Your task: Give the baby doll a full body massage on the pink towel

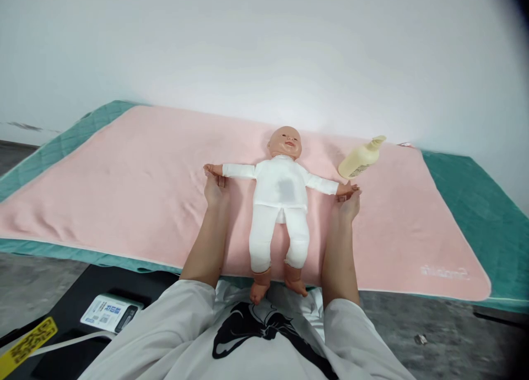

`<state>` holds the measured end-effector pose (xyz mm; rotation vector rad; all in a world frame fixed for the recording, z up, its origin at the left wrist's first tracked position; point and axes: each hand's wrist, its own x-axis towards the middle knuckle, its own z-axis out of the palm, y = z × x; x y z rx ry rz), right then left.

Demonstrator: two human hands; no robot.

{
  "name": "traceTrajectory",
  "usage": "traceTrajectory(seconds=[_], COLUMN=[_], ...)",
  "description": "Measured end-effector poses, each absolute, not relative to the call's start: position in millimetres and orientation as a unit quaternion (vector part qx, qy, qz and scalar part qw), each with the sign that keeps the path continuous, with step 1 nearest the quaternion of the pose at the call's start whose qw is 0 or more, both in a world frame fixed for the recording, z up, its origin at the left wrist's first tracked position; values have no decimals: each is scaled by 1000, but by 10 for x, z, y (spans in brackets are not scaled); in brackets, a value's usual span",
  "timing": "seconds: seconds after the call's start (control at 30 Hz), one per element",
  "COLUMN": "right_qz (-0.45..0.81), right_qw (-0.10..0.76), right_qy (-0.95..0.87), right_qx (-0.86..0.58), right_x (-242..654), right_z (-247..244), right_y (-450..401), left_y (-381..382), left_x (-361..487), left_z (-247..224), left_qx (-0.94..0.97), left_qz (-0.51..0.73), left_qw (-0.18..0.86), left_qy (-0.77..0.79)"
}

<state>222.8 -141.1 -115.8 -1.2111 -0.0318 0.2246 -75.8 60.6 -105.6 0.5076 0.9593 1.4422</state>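
A baby doll [281, 187] in a white top and white trousers lies on its back on a pink mat [165, 187], head toward the wall and bare feet at the near edge. Both its arms are stretched out sideways. My left hand [215, 187] is closed around the doll's hand on the left of the picture. On the other side my right hand [349, 201] grips the doll's other hand. A grey patch shows on the front of the white top. Just beyond my right hand, a pale yellow pump bottle [359, 161] is on the mat.
Green quilted cover [479, 204] shows around the pink mat. A pale wall [264, 49] rises behind it. At the lower left, a white and black device [111, 312] with a cable lies on a black surface [144, 286], near a yellow tag [28, 347].
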Motion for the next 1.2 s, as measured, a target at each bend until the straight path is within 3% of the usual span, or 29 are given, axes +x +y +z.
traceTrajectory(seconds=[0.43,0.83,1.03,1.2], right_qz=[113,110,21,-55], right_qw=[840,849,859,804], right_qy=[1,13,-126,-294], right_qx=[-531,-517,-496,-513], right_x=[2308,2180,1955,1787], right_z=[-1263,-1049,-803,-666], right_y=[-1399,-1411,-1375,-1382], left_y=[602,443,256,106], left_x=[-746,-717,-651,-595], left_z=[-1024,-796,-611,-579], left_qx=[209,216,384,514], left_qz=[627,647,687,674], left_qw=[616,612,538,459], left_qy=[429,400,301,267])
